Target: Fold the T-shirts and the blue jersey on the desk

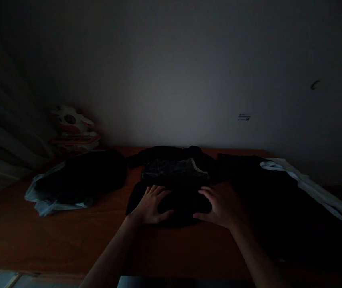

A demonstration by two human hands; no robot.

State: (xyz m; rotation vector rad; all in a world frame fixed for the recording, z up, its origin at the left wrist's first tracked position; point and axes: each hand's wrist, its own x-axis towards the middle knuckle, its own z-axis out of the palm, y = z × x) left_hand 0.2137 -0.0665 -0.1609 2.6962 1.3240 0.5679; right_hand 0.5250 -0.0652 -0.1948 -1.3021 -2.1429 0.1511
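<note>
A black garment [180,200] lies on the wooden table in front of me, its edges hard to make out in the dim light. On its left side rests my left hand [151,204], fingers spread and thumb apart. My right hand [217,204] is at the garment's right side, thumb and fingers spread likewise, the palm facing inward. Between and beyond the hands, a dark clear plastic bag [171,167] lies over the garment's far part. Sleeve-like black cloth reaches out to the left and right behind it.
To the left, a black bundle [83,172] sits partly in clear plastic [51,206]. More black cloth [279,212] with a whitish strip [315,186] covers the right side. A white toy-like object [71,120] stands on stacked items at back left. The wall [174,80] rises behind the table [53,240].
</note>
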